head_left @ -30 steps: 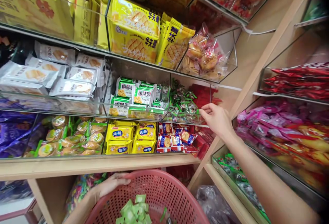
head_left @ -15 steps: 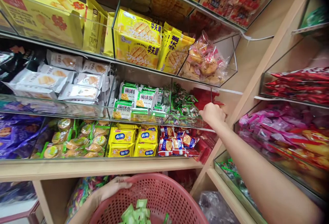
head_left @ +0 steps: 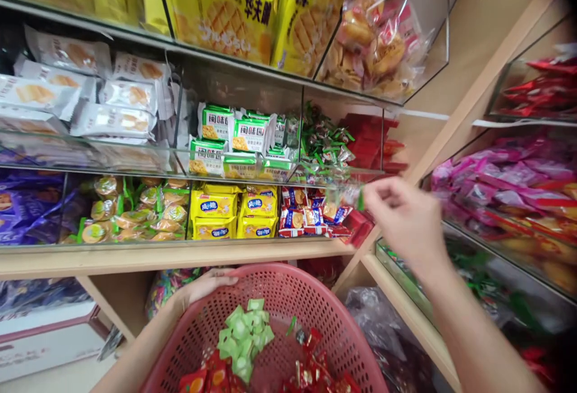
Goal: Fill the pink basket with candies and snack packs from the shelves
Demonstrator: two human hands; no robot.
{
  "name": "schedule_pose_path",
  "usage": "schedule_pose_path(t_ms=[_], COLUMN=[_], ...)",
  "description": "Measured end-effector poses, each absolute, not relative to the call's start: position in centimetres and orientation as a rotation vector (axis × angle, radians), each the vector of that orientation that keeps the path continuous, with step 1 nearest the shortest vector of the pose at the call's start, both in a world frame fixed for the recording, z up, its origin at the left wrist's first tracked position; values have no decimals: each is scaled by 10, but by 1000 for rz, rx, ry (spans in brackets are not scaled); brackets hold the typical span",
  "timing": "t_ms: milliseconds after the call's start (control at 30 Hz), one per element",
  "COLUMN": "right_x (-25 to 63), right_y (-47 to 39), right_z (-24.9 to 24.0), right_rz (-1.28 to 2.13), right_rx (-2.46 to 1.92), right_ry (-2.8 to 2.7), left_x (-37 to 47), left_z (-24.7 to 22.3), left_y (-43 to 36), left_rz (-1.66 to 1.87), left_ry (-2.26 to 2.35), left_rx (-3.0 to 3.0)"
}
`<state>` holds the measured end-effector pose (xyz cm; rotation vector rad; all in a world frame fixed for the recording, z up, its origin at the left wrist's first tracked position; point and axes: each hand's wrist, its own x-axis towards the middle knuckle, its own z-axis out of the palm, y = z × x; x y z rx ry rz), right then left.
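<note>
My left hand (head_left: 210,283) grips the rim of a pink perforated plastic basket (head_left: 315,288), thumb side hidden. Inside the basket are a pile of light green small packets (head_left: 246,333) and several red-wrapped sweets (head_left: 311,369). A small dark sweet with a green wrapper end (head_left: 299,334) lies apart near them. My right hand (head_left: 403,216), blurred by motion, is in front of the shelf corner, above the basket. Its fingers pinch a small wrapped candy (head_left: 358,196) with a green end. Behind it, a compartment holds similar green-wrapped candies (head_left: 327,140).
Green-and-white snack packs (head_left: 250,134) and red packets (head_left: 372,140) flank the candies. Below sit yellow packs (head_left: 214,207) and blue-red biscuit packs (head_left: 311,219). Glass compartment fronts and a wooden post (head_left: 455,116) stand close to my right arm.
My right hand has come out of the candy compartment toward me with a small wrapped candy. The view has tilted down, so more of the basket's contents show. My left hand keeps the rim.
</note>
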<state>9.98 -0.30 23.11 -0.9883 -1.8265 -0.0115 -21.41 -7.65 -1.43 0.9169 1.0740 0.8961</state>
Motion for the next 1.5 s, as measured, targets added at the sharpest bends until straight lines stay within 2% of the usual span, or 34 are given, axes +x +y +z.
schedule_pose_path(t_ms=[67, 133, 267, 367, 633, 733, 933, 1500], right_x=[94, 88, 79, 77, 83, 87, 93, 114], right_y=[-18, -26, -31, -33, -26, -25, -34, -54], right_z=[179, 120, 28, -1, -30, -35, -16, 35], right_rz=[282, 439, 513, 482, 732, 711, 487, 357], right_rx=[-1002, -1116, -1368, -1502, -1620, -1693, -1785, -1854], right_ry=[-2074, -2293, -2505, -2556, -2601, -2628, -2680, -2888], left_x=[-214, -213, -212, -213, -213, -211, -207, -211], left_z=[-14, -14, -16, -17, -15, -9, -4, -10], left_y=[-75, -75, -74, -73, -74, -76, -79, -78], left_rz=[876, 863, 876, 883, 885, 889, 883, 864], left_ry=[1110, 1138, 1142, 1137, 1148, 1158, 1155, 1208], left_rx=[932, 953, 991, 985, 955, 934, 897, 913])
